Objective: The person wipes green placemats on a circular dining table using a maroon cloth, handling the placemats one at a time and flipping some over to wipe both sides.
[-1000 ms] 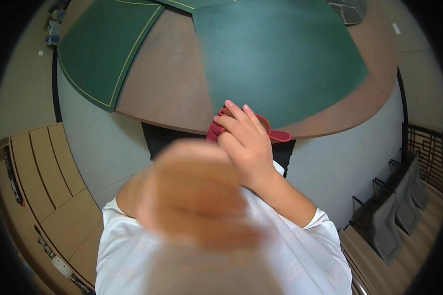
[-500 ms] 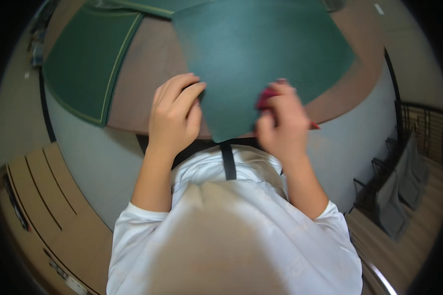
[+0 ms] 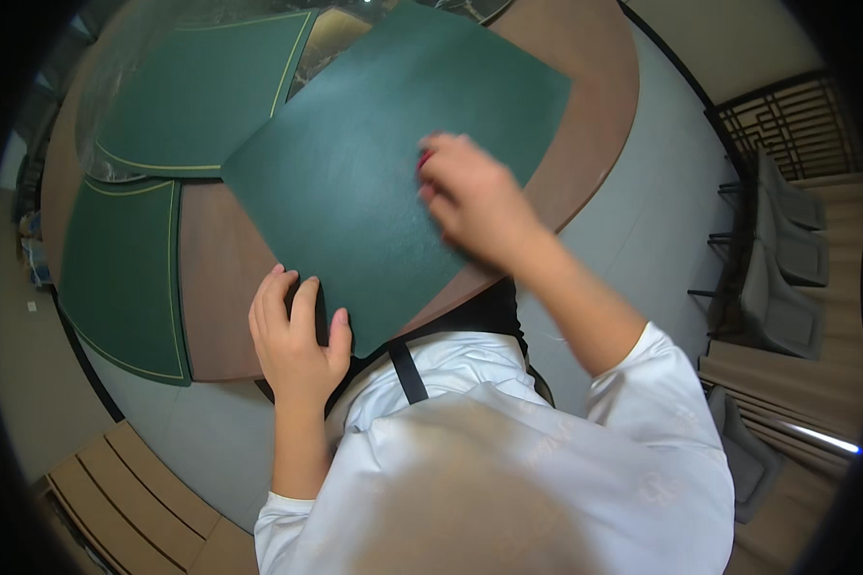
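Note:
A plain dark green leather-like table mat (image 3: pixel 374 144) lies slanted on the brown round table (image 3: pixel 225 278) in front of me. On it, my right hand (image 3: pixel 475 201) is closed around a red cloth (image 3: pixel 425 158), which shows only in small bits at the fingers. The cloth is pressed to the mat right of its middle. At the mat's near left edge rests my left hand (image 3: pixel 297 335), fingers spread, fingertips touching the edge and nothing held.
Two more green mats with gold border lines, one farther off (image 3: pixel 201 96) and one at the left (image 3: pixel 120 287), lie on the table. A dark marbled surface (image 3: pixel 340 43) shows beyond. Grey chairs (image 3: pixel 781 259) stand at the right, a slatted wooden bench (image 3: pixel 134 498) at lower left.
My view has turned, so the mat now appears more slanted. My right hand has moved with the cloth from near the mat's right edge farther in over its surface. The left hand's fingers have spread.

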Action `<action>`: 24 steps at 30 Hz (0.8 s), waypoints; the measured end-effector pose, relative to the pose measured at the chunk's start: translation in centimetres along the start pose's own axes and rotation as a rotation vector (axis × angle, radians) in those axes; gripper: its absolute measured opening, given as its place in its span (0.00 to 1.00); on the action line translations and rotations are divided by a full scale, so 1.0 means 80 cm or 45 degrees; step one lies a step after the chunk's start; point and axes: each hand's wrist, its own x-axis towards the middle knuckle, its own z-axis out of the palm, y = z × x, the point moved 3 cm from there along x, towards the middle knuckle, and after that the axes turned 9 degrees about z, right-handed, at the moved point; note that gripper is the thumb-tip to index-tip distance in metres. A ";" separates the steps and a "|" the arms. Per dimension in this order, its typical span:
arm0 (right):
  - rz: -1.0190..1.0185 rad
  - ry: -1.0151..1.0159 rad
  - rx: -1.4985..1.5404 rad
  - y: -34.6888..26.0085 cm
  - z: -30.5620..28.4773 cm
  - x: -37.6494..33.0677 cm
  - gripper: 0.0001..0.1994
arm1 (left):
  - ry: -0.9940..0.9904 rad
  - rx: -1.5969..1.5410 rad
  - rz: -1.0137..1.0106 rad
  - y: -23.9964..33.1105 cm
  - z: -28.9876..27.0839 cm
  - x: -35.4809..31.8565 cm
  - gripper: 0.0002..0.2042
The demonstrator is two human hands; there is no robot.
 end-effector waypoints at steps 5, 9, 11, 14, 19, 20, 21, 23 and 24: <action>0.553 0.299 -0.141 0.178 -0.086 0.095 0.05 | -0.094 0.045 0.164 0.010 -0.005 0.013 0.33; 0.613 0.477 -0.460 0.268 -0.097 0.149 0.11 | -0.264 0.083 0.273 0.012 -0.001 0.016 0.38; 0.704 0.476 -0.519 0.274 -0.093 0.156 0.11 | -0.314 0.045 0.272 0.014 -0.002 0.021 0.40; 0.691 0.446 -0.482 0.257 -0.086 0.151 0.12 | -0.326 0.040 0.304 0.014 -0.007 0.018 0.43; 0.490 0.256 -0.290 0.174 -0.083 0.085 0.12 | -0.377 0.009 0.303 0.014 -0.005 0.023 0.46; 0.374 0.252 -0.239 0.158 -0.076 0.064 0.11 | -0.391 0.015 0.305 0.016 -0.005 0.023 0.46; 0.261 0.251 -0.190 0.139 -0.070 0.042 0.10 | -0.405 0.019 0.310 0.016 -0.004 0.025 0.46; 0.124 0.133 -0.145 0.069 -0.054 0.005 0.12 | -0.414 0.046 0.287 0.017 -0.005 0.019 0.46; 0.019 0.041 -0.065 0.042 -0.050 -0.014 0.12 | -0.415 0.053 0.292 0.017 -0.005 0.019 0.46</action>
